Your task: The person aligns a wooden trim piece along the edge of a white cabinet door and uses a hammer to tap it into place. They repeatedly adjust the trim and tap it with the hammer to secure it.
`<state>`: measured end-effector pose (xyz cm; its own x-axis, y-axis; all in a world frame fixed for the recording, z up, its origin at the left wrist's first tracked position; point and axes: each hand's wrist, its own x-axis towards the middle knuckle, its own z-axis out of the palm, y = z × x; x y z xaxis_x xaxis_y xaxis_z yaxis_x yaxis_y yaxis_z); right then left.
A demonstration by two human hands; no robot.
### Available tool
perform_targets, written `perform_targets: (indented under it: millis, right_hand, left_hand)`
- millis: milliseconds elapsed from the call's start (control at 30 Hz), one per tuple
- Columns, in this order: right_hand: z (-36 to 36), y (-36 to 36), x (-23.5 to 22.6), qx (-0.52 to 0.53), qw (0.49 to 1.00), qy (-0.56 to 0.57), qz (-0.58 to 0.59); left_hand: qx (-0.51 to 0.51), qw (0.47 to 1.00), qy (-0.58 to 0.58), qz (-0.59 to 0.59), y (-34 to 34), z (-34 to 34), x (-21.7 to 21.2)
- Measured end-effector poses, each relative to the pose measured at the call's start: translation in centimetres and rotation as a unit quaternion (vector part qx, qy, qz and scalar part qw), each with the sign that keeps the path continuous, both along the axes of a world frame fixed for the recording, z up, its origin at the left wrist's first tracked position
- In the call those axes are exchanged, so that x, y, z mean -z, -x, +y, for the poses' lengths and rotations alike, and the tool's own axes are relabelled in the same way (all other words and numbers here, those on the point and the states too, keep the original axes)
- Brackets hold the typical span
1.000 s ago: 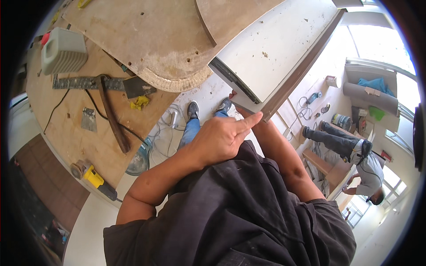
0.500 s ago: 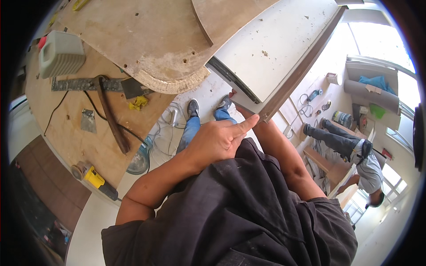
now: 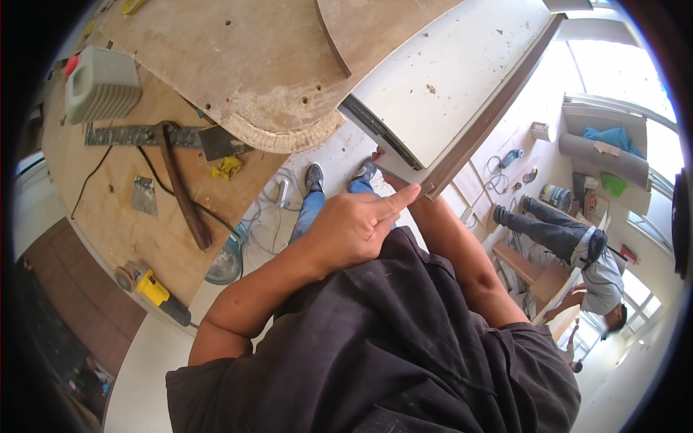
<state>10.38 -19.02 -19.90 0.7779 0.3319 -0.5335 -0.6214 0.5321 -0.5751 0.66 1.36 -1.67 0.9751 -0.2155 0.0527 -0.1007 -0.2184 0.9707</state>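
White panel (image 3: pixel 462 79) unmoved | left hand (image 3: pixel 354 227) still fingertip-pressing its corner, loosely curled | right hand hidden, grip unclear

My left hand (image 3: pixel 351 229) sits loosely curled, forefinger stretched forward; my right forearm (image 3: pixel 462 263) reaches ahead, its hand hidden.

A white ribbed plastic canister (image 3: pixel 101 85) with a red cap is sitting on the workbench, well left of the left hand (image 3: pixel 351 227).
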Motion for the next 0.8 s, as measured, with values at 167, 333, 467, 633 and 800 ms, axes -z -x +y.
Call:
perform_targets:
  millis: [167,333,467,633,800]
  right_hand:
    - [0.4,0.4,0.1,0.01,1.0,-0.012,0.005]
    - [-0.1,0.3,2.6,-0.059,0.949,0.214,-0.222]
    - [-0.8,0.5,4.0,-0.059,0.905,0.303,-0.294]
    - [0.5,0.3,-0.3,0.024,0.999,-0.022,0.038]
    - [0.0,0.4,1.5,-0.03,0.99,0.098,-0.101]
  left_hand:
    - [-0.018,0.999,-0.032,-0.026,0.2,-0.3,0.1]
    - [-0.02,0.999,-0.014,-0.036,0.0,-0.2,0.2]
    - [-0.008,0.999,-0.05,-0.017,1.1,0.0,-0.4]
    - [-0.03,0.998,-0.049,-0.014,0.4,-0.3,-0.1]
    - [-0.025,0.999,-0.049,-0.001,1.6,0.0,-0.6]
